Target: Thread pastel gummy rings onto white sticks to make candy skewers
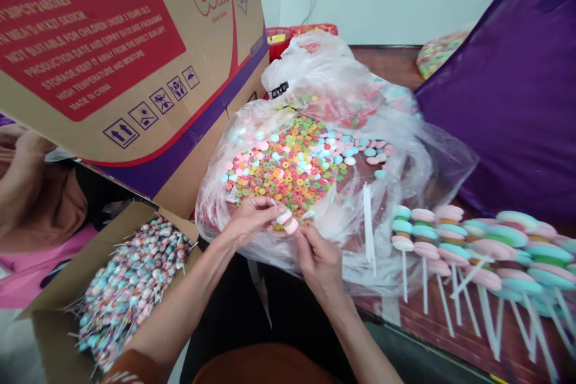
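Note:
Between my two hands is a small candy lollipop, a stack of pink, white and greenish pieces. My left hand pinches its upper left end, with a short white tip showing by the fingers. At its lower right end, the closed thumb and fingers of my right hand grip it; the stick there is mostly hidden. Just behind lies a heap of loose ring candies in orange, green and red, mixed with pink and blue discs. They rest on an opened clear plastic bag.
White sticks lie right of my hands. Several finished lollipops line the table's right side. A carton of wrapped lollipops stands at lower left, below a big printed cardboard box. Purple sheeting hangs right. Another person's arm shows far left.

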A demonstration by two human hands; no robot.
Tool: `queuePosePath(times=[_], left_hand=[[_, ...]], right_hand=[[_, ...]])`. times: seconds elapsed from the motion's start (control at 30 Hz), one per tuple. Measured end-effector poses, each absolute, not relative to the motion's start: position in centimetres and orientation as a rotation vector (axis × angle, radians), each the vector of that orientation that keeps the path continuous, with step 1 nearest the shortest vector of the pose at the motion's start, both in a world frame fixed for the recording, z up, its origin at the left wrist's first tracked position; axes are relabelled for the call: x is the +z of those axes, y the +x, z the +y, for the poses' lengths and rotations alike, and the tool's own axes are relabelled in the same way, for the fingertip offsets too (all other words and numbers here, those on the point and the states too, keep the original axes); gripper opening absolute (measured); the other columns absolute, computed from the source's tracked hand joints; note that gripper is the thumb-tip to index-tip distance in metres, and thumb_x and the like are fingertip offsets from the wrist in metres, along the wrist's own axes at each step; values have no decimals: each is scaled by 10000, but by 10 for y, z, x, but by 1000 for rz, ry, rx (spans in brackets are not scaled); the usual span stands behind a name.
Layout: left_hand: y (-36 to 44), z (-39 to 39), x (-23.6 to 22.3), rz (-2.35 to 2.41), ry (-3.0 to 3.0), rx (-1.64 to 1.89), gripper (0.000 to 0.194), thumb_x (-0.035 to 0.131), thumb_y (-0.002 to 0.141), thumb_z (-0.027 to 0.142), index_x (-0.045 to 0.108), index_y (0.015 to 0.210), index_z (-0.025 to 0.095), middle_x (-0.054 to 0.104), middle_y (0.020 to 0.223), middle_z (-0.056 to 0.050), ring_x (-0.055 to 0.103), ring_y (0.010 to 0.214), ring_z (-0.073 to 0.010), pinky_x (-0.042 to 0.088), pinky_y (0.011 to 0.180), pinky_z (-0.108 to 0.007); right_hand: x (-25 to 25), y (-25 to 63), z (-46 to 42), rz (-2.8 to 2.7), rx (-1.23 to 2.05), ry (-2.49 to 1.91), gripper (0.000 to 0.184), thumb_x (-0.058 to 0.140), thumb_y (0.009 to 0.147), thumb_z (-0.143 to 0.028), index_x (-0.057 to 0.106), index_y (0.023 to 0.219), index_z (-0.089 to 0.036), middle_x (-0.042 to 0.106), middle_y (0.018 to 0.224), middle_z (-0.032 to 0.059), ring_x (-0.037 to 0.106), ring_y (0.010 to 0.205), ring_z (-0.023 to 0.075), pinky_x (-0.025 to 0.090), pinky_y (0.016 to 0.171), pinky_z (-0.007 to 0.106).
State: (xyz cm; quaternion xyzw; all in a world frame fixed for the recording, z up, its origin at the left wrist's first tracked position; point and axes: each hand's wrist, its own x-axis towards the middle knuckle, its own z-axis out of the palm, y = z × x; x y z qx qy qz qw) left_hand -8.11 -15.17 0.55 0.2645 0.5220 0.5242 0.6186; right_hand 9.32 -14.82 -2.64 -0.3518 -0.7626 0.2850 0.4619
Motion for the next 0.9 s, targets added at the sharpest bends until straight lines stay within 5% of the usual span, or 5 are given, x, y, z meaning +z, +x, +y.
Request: queuePosePath(times=[0.27,0.43,0.57,0.67,0.9], left_hand=[[-73,-154,6,1242,754,1214,498,851,630,558,692,779,110,625,648,1,509,512,-55,392,494,-189],[-98,-127,5,1514,992,1330,466,657,826,589,736,915,138,588,599,3,502,505,-97,385,483,-217],[-123,-90,8,1897,1382,1485,241,584,898,298,749,1019,170,680,870,-51,598,723,-154,477,682,-273],[-134,-63,14,2116,1711,1300,285,549,874,157,743,1081,182,654,1076,-91,610,931,-205,476,863,-330],[-139,-35,8,2342,1758,1093,276,537,895,192,732,1090,203,549,1193,-100,572,1049,-231,464,917,-334]], right_hand=[[-28,92,-146,-1824,870,-858,182,546,969,-191,657,824,-185,570,593,-61,530,486,68,420,527,159],[-30,91,-146,-1705,857,-969,187,530,983,-230,645,842,-186,559,622,-51,539,537,81,434,564,168],[-34,91,-145,-1661,910,-1017,199,518,992,-268,645,860,-188,568,639,-43,546,563,94,434,568,179],[-35,90,-144,-1662,939,-1023,222,514,991,-281,633,828,-189,559,635,-42,538,564,96,432,576,185],[-33,90,-144,-1682,954,-1045,232,495,988,-290,634,833,-186,553,618,-42,525,543,99,414,551,191]])
